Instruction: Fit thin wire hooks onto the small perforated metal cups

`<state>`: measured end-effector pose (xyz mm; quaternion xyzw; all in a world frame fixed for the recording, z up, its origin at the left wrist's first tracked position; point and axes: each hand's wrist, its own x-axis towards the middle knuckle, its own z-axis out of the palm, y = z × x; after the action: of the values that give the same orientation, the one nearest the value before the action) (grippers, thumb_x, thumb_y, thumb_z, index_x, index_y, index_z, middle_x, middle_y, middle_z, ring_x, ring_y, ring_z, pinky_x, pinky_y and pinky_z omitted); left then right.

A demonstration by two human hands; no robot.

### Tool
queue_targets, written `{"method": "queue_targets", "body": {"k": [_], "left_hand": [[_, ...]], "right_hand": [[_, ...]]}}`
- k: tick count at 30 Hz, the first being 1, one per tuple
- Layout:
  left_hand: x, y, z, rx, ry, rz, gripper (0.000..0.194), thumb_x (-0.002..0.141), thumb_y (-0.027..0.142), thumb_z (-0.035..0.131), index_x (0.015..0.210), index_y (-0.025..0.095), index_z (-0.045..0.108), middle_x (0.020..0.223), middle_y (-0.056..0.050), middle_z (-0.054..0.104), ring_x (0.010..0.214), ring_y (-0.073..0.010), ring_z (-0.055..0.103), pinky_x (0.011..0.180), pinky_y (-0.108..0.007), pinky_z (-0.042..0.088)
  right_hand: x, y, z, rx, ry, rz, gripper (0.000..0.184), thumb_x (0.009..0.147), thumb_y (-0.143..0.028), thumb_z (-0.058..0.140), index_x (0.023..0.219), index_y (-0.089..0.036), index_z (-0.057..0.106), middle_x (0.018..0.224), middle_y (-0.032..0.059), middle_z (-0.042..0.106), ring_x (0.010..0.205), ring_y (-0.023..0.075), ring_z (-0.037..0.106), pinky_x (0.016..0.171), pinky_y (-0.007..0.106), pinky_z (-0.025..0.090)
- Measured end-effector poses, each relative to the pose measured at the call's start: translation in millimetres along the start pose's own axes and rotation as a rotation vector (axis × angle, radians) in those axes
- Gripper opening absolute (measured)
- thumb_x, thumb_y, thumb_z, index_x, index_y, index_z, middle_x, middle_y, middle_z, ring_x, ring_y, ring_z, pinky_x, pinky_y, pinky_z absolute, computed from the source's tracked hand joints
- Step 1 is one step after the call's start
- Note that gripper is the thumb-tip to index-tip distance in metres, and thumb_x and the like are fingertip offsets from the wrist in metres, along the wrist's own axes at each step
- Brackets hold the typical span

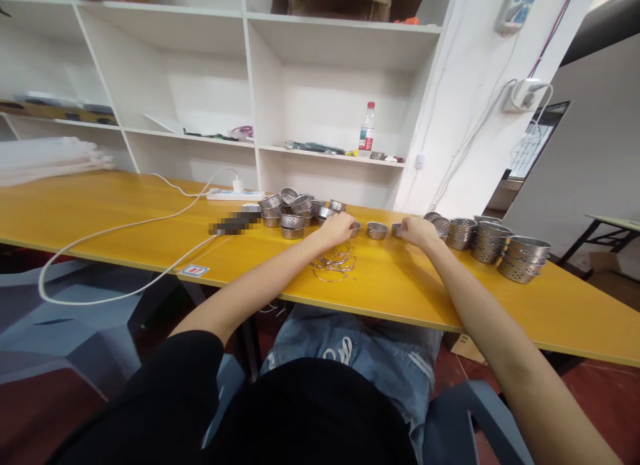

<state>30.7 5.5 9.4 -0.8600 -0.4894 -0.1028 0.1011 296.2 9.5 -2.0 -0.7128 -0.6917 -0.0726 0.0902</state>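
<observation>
On the table (400,285), our left hand (340,229) bends its fingers at the left cup (355,230), and our right hand (418,231) bends its fingers at the right cup (397,230); we cannot tell whether either grips. Between them, the middle cup (377,231) stands upright, mouth up; it is wider than tall, so its longer measure lies level. Wire rings (336,260) lie nearer us than the left hand. Piled cups (293,221) left of it tip various ways; stacks (521,265) to our right rise nearly vertical.
</observation>
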Motion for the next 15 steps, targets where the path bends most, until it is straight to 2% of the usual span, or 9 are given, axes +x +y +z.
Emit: {"method": "queue_targets", "body": {"k": [3, 5, 7, 10, 12, 15], "left_hand": [[-0.6, 0.3, 2.6, -0.013, 0.07, 0.019, 0.03, 0.098, 0.022, 0.051, 0.119, 0.015, 0.071, 0.123, -0.015, 0.07, 0.115, -0.0281, 0.067, 0.101, -0.038, 0.053], [-1.4, 2.2, 1.7, -0.03, 0.118, 0.035, 0.03, 0.099, 0.025, 0.05, 0.12, 0.015, 0.07, 0.124, -0.015, 0.067, 0.115, -0.028, 0.066, 0.101, -0.039, 0.053], [-2.5, 4.1, -0.6, -0.044, 0.156, 0.052, 0.029, 0.1, 0.026, 0.049, 0.119, 0.016, 0.069, 0.125, -0.014, 0.066, 0.114, -0.0278, 0.066, 0.101, -0.039, 0.052], [-5.1, 7.0, -4.9, -0.045, 0.19, 0.079, 0.028, 0.101, 0.025, 0.047, 0.117, 0.016, 0.068, 0.124, -0.014, 0.065, 0.114, -0.0275, 0.065, 0.097, -0.039, 0.052], [-7.0, 10.1, -7.8, -0.032, 0.201, 0.103, 0.027, 0.101, 0.022, 0.046, 0.116, 0.015, 0.067, 0.123, -0.014, 0.065, 0.113, -0.0277, 0.065, 0.093, -0.039, 0.052], [-9.0, 17.6, -13.1, -0.016, 0.206, 0.153, 0.027, 0.101, 0.019, 0.044, 0.114, 0.013, 0.067, 0.123, -0.016, 0.064, 0.113, -0.0285, 0.063, 0.088, -0.039, 0.051]], "right_hand": [[2.2, -1.2, -3.9, 0.093, -0.017, -0.12, 0.025, 0.089, -0.018, 0.064, 0.11, -0.014, 0.078, 0.117, 0.0133, 0.075, 0.109, 0.0268, 0.07, 0.09, 0.027, 0.051], [3.6, 5.5, -7.1, 0.173, 0.027, -0.134, 0.031, 0.088, -0.012, 0.062, 0.114, -0.014, 0.078, 0.116, 0.0119, 0.075, 0.109, 0.0253, 0.069, 0.091, 0.026, 0.05], [5.2, 17.3, -10.9, 0.208, 0.153, -0.051, 0.034, 0.09, -0.011, 0.057, 0.117, -0.015, 0.077, 0.12, 0.0122, 0.074, 0.111, 0.0264, 0.067, 0.094, 0.029, 0.05], [9.3, 38.7, -15.1, 0.142, 0.336, 0.057, 0.035, 0.092, -0.012, 0.053, 0.12, -0.014, 0.075, 0.127, 0.0164, 0.067, 0.116, 0.0301, 0.062, 0.097, 0.036, 0.05], [13.7, 51.8, -14.5, 0.054, 0.324, 0.119, 0.034, 0.093, -0.012, 0.054, 0.119, -0.012, 0.075, 0.129, 0.0199, 0.062, 0.119, 0.0324, 0.058, 0.098, 0.04, 0.05], [24.6, 67.0, -7.1, -0.075, 0.227, 0.16, 0.034, 0.098, -0.016, 0.05, 0.123, -0.008, 0.072, 0.129, 0.0242, 0.058, 0.122, 0.0341, 0.055, 0.099, 0.044, 0.048]]}}
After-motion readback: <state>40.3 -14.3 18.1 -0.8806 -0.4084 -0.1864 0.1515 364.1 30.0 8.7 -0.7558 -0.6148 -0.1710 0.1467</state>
